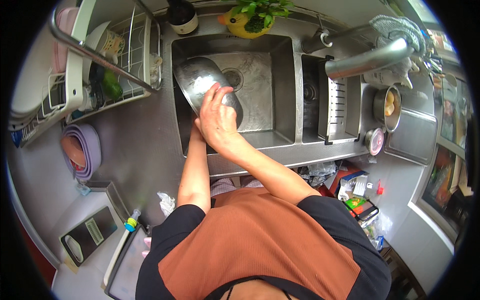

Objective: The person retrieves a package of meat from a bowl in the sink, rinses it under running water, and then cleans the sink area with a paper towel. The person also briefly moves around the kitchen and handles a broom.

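Observation:
A rounded stainless steel bowl [202, 77] is tilted over the left part of the large sink basin [282, 93], its shiny outer side facing up. My right hand [219, 116] lies on that outer side, fingers spread towards the far edge. My left forearm reaches under the bowl's near side; only a bit of my left hand [196, 122] shows by the rim, and its fingers are hidden, so its grip cannot be seen. The basin's drain [232, 78] is just right of the bowl. Wet streaks mark the basin floor.
A steel faucet [367, 60] arches over the small right basin, which holds a slotted steel strainer [339, 108]. A yellow duck planter [247, 24] and a dark bottle [182, 18] stand behind the sink. Left is a dish rack [129, 63]; right, a steel pot [386, 108] with peeled pieces.

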A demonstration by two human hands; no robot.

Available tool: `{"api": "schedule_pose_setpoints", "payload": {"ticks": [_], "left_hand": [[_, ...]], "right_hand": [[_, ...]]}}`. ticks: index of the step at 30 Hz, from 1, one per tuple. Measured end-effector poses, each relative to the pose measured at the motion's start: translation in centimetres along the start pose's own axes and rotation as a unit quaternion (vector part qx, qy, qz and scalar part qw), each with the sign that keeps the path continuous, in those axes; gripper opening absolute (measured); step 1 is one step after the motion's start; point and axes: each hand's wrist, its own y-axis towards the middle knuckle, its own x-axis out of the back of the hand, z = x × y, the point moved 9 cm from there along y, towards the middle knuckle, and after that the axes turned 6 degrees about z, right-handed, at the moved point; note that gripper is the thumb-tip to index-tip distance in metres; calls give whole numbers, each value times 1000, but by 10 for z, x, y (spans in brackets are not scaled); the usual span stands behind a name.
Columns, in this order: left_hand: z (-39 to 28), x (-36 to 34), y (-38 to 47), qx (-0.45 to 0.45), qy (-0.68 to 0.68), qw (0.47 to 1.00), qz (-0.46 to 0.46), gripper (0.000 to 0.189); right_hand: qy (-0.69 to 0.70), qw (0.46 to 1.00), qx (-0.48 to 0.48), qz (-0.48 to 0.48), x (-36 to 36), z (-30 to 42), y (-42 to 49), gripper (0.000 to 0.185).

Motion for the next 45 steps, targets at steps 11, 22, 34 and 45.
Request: {"api": "schedule_pose_setpoints", "payload": {"ticks": [11,22,34,45], "left_hand": [[-119,-42,-42,-137,151,977,67,35],[-99,-38,-33,-120,-6,991,53,43],[-13,-28,13,-135,19,985,101,48],[51,-17,45,-118,428,895,-44,82]], "right_hand": [[-150,988,-5,-40,5,23,11,84],[-161,987,24,-12,5,24,12,95],[122,992,13,4,0,-31,9,95],[410,873,-177,194,-119,-253,29,50]]}}
